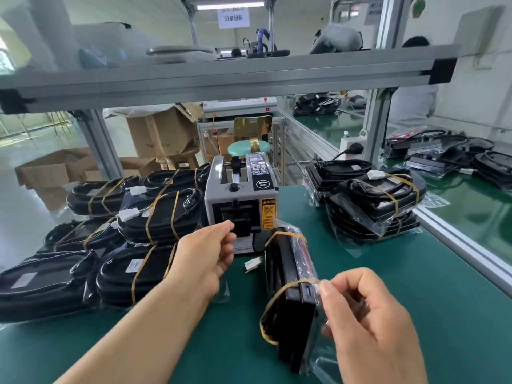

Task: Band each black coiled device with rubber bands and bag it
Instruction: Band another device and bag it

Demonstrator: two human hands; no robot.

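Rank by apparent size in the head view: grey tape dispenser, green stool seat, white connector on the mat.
Grey tape dispenser, largest
green stool seat, though it is farther off, so true size unsure
white connector, smallest

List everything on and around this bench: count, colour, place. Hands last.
bagged device: one, black, on edge on the mat, centre front
rubber bands: two, yellowish, round that device
tape dispenser: one, grey, behind it
banded devices: at least six, black, piled left
bagged stack: several, black in clear bags, right
mat: one, green, covering the bench
cardboard boxes: several, brown, floor beyond, left
stool: one, teal seat, behind the dispenser
left hand: fingertips together at the dispenser's mouth; contents unclear
right hand: pinches one of the rubber bands at the device's top edge
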